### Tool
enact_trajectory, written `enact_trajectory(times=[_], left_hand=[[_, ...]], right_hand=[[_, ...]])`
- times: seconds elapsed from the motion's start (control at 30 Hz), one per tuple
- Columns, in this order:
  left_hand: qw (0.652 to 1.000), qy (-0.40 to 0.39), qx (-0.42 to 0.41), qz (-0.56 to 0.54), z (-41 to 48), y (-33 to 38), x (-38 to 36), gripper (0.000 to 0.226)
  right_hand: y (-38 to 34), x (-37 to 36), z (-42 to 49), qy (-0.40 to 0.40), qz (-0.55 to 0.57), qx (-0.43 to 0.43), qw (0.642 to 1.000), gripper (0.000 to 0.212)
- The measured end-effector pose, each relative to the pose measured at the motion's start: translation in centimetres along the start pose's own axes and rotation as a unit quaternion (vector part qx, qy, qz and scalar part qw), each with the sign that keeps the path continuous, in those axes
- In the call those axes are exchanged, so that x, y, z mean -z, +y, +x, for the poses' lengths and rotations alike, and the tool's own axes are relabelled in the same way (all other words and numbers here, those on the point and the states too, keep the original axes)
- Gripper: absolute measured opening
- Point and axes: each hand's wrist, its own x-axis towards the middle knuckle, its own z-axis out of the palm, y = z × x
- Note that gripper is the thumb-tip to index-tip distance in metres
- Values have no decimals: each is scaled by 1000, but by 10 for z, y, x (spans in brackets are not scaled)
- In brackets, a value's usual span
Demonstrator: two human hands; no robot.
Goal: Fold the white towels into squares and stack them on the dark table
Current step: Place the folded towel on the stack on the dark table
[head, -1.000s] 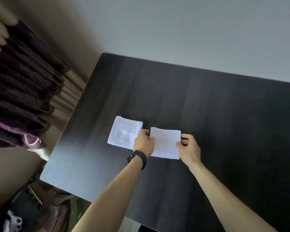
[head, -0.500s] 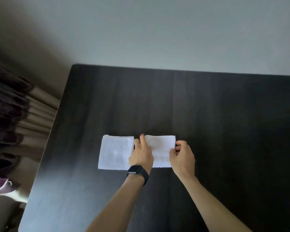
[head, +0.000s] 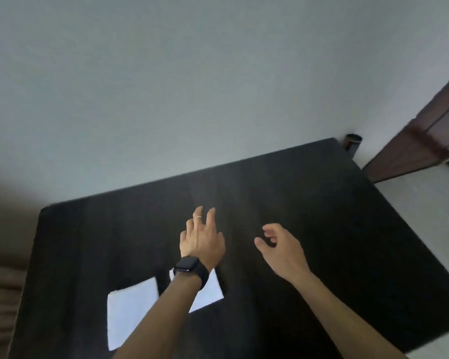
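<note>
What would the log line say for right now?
left hand: open, empty | right hand: loosely curled, empty | left towel, right towel: folded, side by side on dark table, not stacked

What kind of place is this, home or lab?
Probably a room in a home: a dark table by a plain wall, a brown door at the right, curtain folds at the left edge, two white towels on the table.

Dim, soft, motion-blurred view with dark vignetted corners.
</note>
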Motion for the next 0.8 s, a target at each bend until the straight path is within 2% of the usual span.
enact_trajectory(times=[0.17,0.27,0.37,0.57,0.8], left_hand=[[978,52,-197,-36,-7,153,76,64],[949,79,-302,-37,-30,255,105,64],[913,106,-390,-50,-73,366,119,64],[851,73,-510,-97,-186,567,106,66],[777,32,-614,-135,-315,742,33,64]], right_hand=[[16,196,-45,187,-25,70,979,34],[53,294,-89,298,-68,84,949,32],[105,380,-146,388,-81,62,916,30],[228,507,-273,481,-81,8,873,32],[367,594,-414,572,-127,-90,805,36]])
